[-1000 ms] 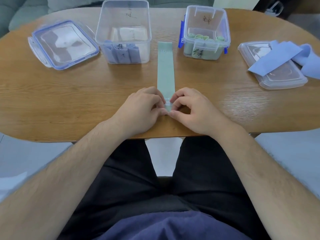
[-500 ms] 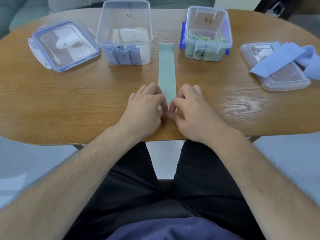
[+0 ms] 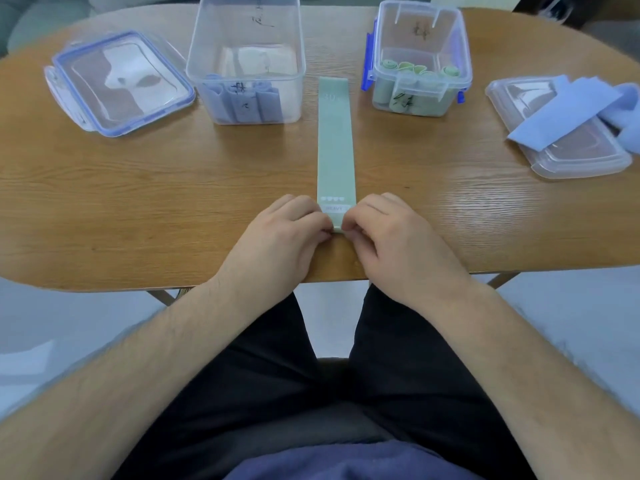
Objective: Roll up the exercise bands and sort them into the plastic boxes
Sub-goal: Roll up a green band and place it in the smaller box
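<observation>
Two boxes (image 3: 242,32) (image 3: 420,39) flank the green band (image 3: 335,143), left hand (image 3: 277,244) and right hand (image 3: 398,244) pinching its end.

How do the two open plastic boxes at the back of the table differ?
The left box is taller and holds rolled blue bands; the right box is lower and holds rolled green bands. The right box has blue latches on its sides; the left box shows none. Both are clear, lidless and marked with dark handwriting.
</observation>
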